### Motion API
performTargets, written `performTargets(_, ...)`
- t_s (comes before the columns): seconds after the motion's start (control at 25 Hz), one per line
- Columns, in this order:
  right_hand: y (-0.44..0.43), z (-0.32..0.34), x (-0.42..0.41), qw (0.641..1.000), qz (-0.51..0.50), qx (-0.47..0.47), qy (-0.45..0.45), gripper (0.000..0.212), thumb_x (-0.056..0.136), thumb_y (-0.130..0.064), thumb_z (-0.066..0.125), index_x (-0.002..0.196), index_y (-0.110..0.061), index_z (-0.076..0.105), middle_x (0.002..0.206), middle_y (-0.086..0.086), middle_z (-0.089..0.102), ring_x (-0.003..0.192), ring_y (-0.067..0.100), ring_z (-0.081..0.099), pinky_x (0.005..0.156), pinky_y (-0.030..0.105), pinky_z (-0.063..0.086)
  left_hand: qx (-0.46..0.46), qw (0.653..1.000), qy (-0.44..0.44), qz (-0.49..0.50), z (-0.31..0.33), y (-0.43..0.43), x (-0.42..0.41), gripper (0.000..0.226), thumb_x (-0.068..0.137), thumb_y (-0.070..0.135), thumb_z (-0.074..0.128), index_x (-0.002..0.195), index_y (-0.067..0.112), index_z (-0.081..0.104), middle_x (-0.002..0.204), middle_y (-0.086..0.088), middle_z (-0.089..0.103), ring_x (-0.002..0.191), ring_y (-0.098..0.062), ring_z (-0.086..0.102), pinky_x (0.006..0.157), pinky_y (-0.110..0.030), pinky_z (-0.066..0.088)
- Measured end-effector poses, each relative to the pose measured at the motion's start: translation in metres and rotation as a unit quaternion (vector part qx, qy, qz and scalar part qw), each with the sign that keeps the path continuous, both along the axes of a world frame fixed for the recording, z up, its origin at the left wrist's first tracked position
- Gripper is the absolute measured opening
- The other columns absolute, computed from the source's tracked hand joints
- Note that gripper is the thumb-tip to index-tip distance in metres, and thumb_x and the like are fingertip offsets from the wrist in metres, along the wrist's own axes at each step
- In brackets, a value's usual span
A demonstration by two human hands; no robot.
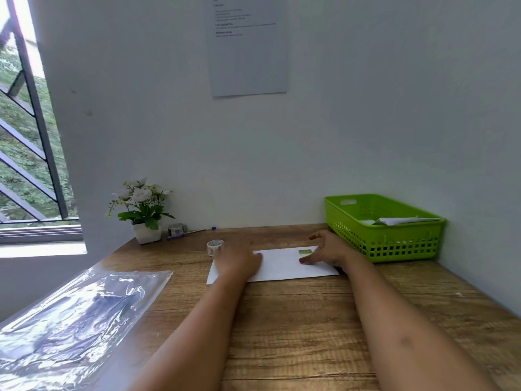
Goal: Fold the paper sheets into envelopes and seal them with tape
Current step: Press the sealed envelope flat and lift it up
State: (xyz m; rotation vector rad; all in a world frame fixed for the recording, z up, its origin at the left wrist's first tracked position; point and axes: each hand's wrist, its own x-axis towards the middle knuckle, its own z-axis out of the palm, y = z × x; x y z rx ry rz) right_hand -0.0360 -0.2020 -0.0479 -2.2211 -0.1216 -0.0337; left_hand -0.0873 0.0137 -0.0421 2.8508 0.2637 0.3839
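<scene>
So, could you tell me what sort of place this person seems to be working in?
Probably a small desk corner set up for paper craft: a wooden table against a white wall, a printed instruction sheet pinned above, and a green basket holding folded paper.

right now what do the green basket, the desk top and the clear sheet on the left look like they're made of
Green basket: moulded plastic, slightly glossy, with a grid of punched holes in its wall. Desk top: wood or a wood-look laminate, matte, with printed-looking grain; which one is unclear. Clear sheet: thin transparent plastic film, shiny, wrinkled and reflecting the window light.
</scene>
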Motion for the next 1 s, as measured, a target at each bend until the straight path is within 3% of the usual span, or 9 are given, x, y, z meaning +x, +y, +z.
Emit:
performTargets(0.16,0.004,-0.002,-0.007,1.000,-0.013,-0.001,-0.028,0.082,0.059,-0.022,0.090,0.130,-0.014,0.051,0.107,0.003,0.055,0.103,0.017,0.053,0.098,0.033,0.044,-0.122,0.982,0.025,0.145,-0.001,0.036,-0.024,0.065,0.085,0.047,0.060,0.137,0.014,0.038,0.140,-0.013,0.044,0.129,-0.032,0.038,0.102,-0.041,0.037)
performTargets(0.36,0.011,0.001,-0.024,0.993,-0.060,-0.082,-0.064,0.091,0.063,-0.035,0.086,0.139,-0.018,0.039,0.129,0.009,0.056,0.117,0.023,0.055,0.097,0.031,0.045,-0.283,0.952,-0.060,0.101,0.005,0.034,-0.034,0.058,0.084,0.011,0.065,0.133,0.018,0.036,0.127,-0.012,0.055,0.113,-0.028,0.053,0.075,-0.032,0.042)
performTargets(0.44,0.012,0.002,-0.030,0.991,-0.069,-0.090,-0.068,0.093,0.062,-0.035,0.086,0.140,-0.019,0.038,0.131,0.009,0.055,0.119,0.022,0.054,0.099,0.031,0.044,-0.357,0.926,-0.086,0.094,0.007,0.036,-0.033,0.052,0.084,0.007,0.064,0.131,0.020,0.045,0.130,-0.011,0.053,0.111,-0.027,0.054,0.078,-0.032,0.047)
performTargets(0.56,0.014,0.005,-0.037,0.995,-0.064,-0.067,-0.048,0.088,0.067,-0.032,0.083,0.141,-0.018,0.037,0.139,0.010,0.050,0.126,0.023,0.049,0.104,0.031,0.041,-0.459,0.879,-0.118,0.054,0.012,0.035,-0.032,0.022,0.091,0.006,0.055,0.098,0.022,0.068,0.125,-0.009,0.051,0.090,-0.022,0.054,0.072,-0.032,0.053)
performTargets(0.68,0.025,0.011,-0.049,0.990,-0.117,-0.049,-0.066,0.079,0.074,-0.036,0.077,0.140,-0.015,0.038,0.143,0.013,0.042,0.130,0.028,0.045,0.106,0.034,0.038,-0.533,0.820,-0.206,0.018,0.019,0.030,-0.041,0.034,0.094,0.000,0.046,0.092,0.021,0.073,0.123,-0.008,0.055,0.082,-0.018,0.053,0.059,-0.025,0.051)
performTargets(0.76,0.034,0.019,-0.058,0.979,-0.168,0.095,-0.068,0.081,0.078,-0.038,0.072,0.142,-0.009,0.032,0.143,0.014,0.039,0.128,0.031,0.045,0.105,0.038,0.040,-0.580,0.770,-0.263,0.026,0.027,0.024,-0.053,0.036,0.094,-0.002,0.043,0.104,0.017,0.071,0.125,-0.006,0.056,0.083,-0.015,0.053,0.058,-0.017,0.047)
performTargets(0.84,0.047,0.031,-0.068,0.942,-0.131,0.309,-0.019,0.090,0.081,-0.039,0.070,0.148,-0.010,0.018,0.149,0.011,0.035,0.131,0.030,0.043,0.103,0.040,0.043,-0.612,0.729,-0.303,0.047,0.032,0.013,-0.067,0.036,0.096,-0.001,0.041,0.113,0.016,0.068,0.129,-0.005,0.055,0.094,-0.013,0.051,0.060,-0.010,0.042)
performTargets(0.92,0.064,0.044,-0.085,0.895,-0.064,0.434,0.076,0.090,0.083,-0.042,0.068,0.150,-0.020,0.012,0.152,0.008,0.033,0.126,0.029,0.047,0.086,0.039,0.051,-0.655,0.685,-0.317,0.046,0.036,-0.007,-0.077,0.039,0.096,-0.001,0.040,0.116,0.020,0.065,0.136,-0.004,0.052,0.104,-0.014,0.051,0.072,-0.018,0.049)
performTargets(1.0,0.080,0.056,-0.105,0.871,-0.015,0.477,0.115,0.070,0.089,-0.037,0.061,0.145,-0.020,0.023,0.141,0.011,0.046,0.105,0.029,0.059,0.064,0.036,0.054,-0.699,0.648,-0.300,0.024,0.041,-0.036,-0.090,0.044,0.095,-0.004,0.039,0.125,0.021,0.059,0.138,-0.003,0.049,0.106,-0.018,0.054,0.076,-0.024,0.052)
